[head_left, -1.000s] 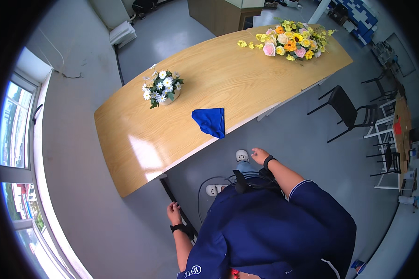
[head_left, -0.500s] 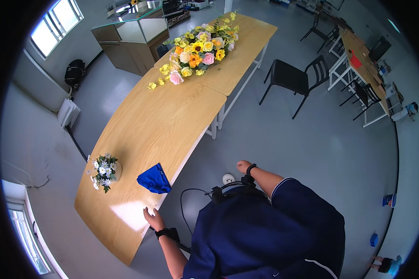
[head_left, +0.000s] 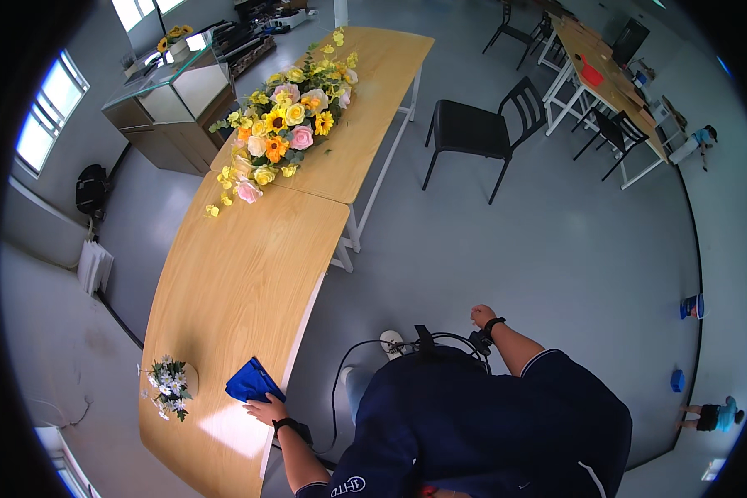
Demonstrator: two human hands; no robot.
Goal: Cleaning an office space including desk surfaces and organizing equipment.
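A folded blue cloth [head_left: 251,378] lies on the wooden table [head_left: 241,282], close to its right-hand edge. My left hand [head_left: 266,409] rests at the cloth's near side, fingers stretched out and touching its lower edge; the cloth lies flat and is not lifted. Out over the floor to the right of the table, my right hand [head_left: 482,316] hangs with its fingers curled in and nothing visible in them. Both wrists wear black bands. Just left of the cloth stands a small pot of white flowers [head_left: 171,387].
A large yellow, pink and orange flower arrangement [head_left: 286,129] covers part of the table's far half. A black chair [head_left: 473,133] stands right of the table. Beside my shoe [head_left: 392,342] runs a black cable [head_left: 340,378]. A glass-topped cabinet [head_left: 170,108] is at the far left.
I have stepped forward and turned, so the table sits lower and further left in view. My left hand has moved from the table edge onto the cloth's near edge.
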